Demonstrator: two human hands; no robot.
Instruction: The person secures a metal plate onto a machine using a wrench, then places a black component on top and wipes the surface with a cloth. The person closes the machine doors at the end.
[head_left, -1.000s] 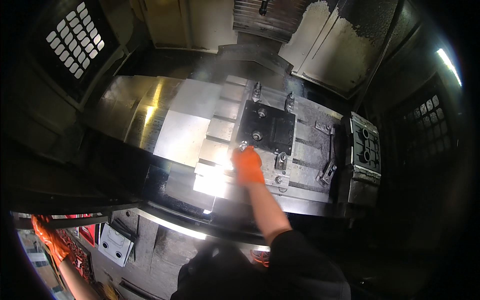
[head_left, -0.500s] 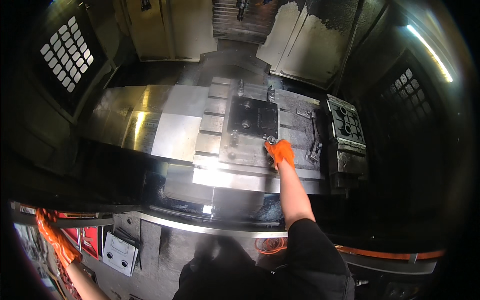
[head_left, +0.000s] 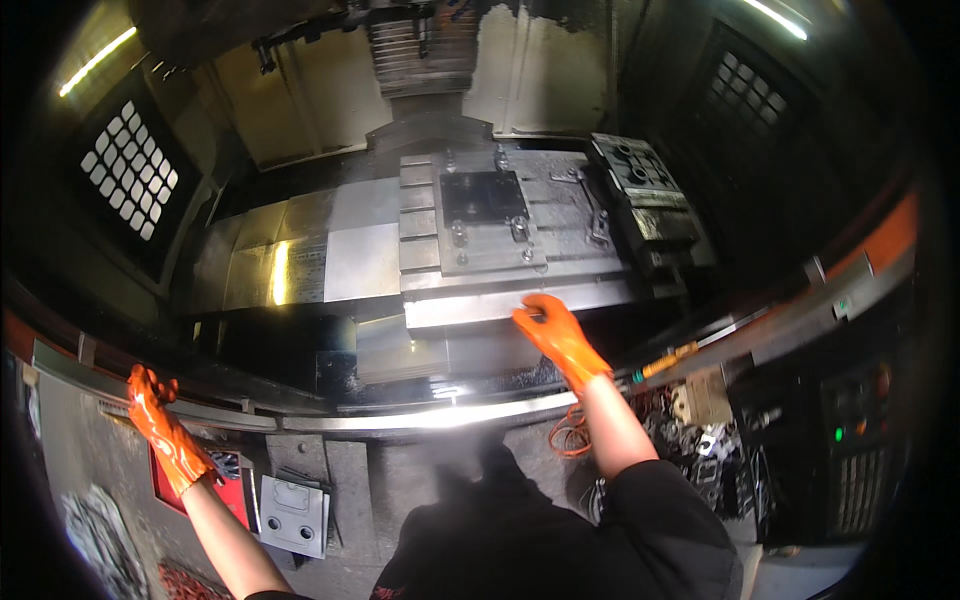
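My right hand [head_left: 561,343], in an orange glove, hangs in front of the machine table's near edge. Its fingers are curved, with a gap to the thumb and nothing visible between them. At the lower left my left hand [head_left: 168,428], gloved likewise, has its fingers bent over the front rail [head_left: 225,414] of the machine. Beyond my right hand, a dark rectangular plate [head_left: 482,196] lies on a grey metal fixture plate [head_left: 486,258]. A clamp bolt [head_left: 519,229] stands at the dark plate's near right corner, and another bolt [head_left: 459,232] stands to its left.
A block with round openings [head_left: 640,170] stands right of the machine table. An orange-handled tool [head_left: 668,362] lies along the right sill, above a heap of metal parts [head_left: 712,440]. Below left are a red tray [head_left: 232,497] and a plate with two holes [head_left: 292,515].
My right hand has drawn back from the bolt at the dark plate's corner to the front of the table. The view has shifted; my left hand stays by the front rail.
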